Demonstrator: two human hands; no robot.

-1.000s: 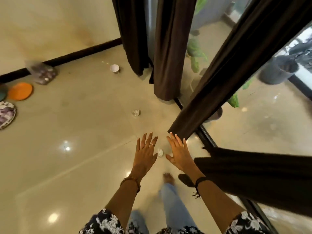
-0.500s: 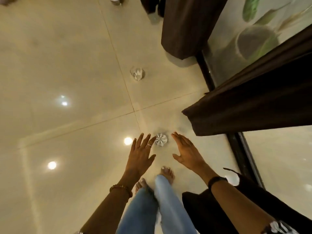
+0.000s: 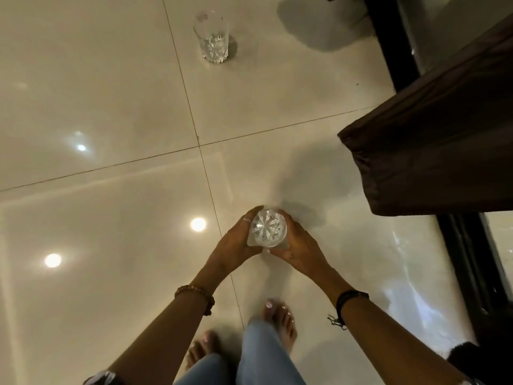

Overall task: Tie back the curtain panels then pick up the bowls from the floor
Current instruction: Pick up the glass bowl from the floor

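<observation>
A clear cut-glass tumbler [image 3: 268,228] stands on the glossy floor just ahead of my feet, seen from straight above. My left hand [image 3: 236,243] is pressed against its left side and my right hand [image 3: 301,244] against its right side, so both hands clasp it. A second clear glass [image 3: 212,37] stands upright on the floor farther ahead. A dark brown curtain panel [image 3: 433,140] hangs in from the right, its hem above the floor. No bowls are in view.
A black door track [image 3: 472,273] runs along the right side with glass beyond it. My bare feet [image 3: 280,320] stand just behind the tumbler. Ceiling lights reflect on the cream floor tiles [image 3: 111,245].
I have bent lower toward the floor. Both hands, spread open on either side of the tumbler before, have closed in and now clasp it. The far curtains and plates have left the view.
</observation>
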